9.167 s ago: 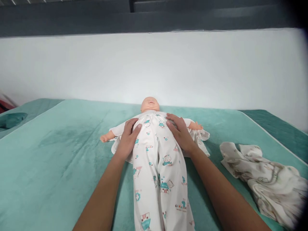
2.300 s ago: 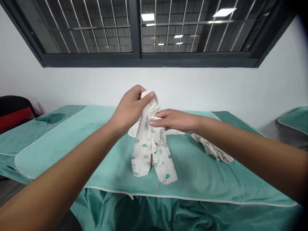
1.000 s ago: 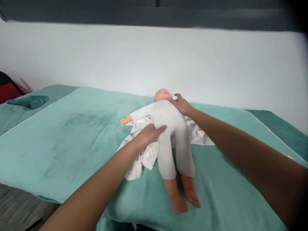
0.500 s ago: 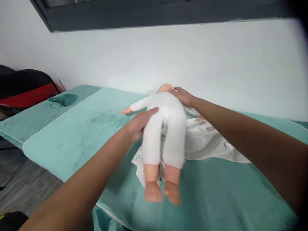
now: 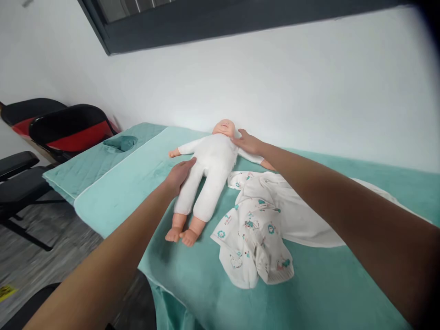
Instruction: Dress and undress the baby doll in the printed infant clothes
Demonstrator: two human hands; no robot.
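A baby doll [image 5: 215, 153] with a white cloth body lies on its back on the green padded cover [image 5: 120, 197], its head towards the wall and its bare feet towards me. My left hand [image 5: 181, 175] grips the doll's side at the hip, thumb on top. At the doll's shoulder, beside the neck, my right hand [image 5: 248, 141] is closed round the edge; some of its fingers are hidden. To the right of the doll lies a crumpled white baby garment [image 5: 256, 224] with small printed figures, with plain white cloth [image 5: 302, 217] spreading from it under my right forearm.
A white wall [image 5: 257, 82] stands behind the bed, below a dark window frame [image 5: 192, 27]. The cover has a round opening [image 5: 125, 143] at the far left. Black and red chairs [image 5: 74, 126] stand beyond it.
The doll, held above the garment before, has moved left and down onto the cover with both my hands on it. The printed garment now shows beside it. The view has shifted.
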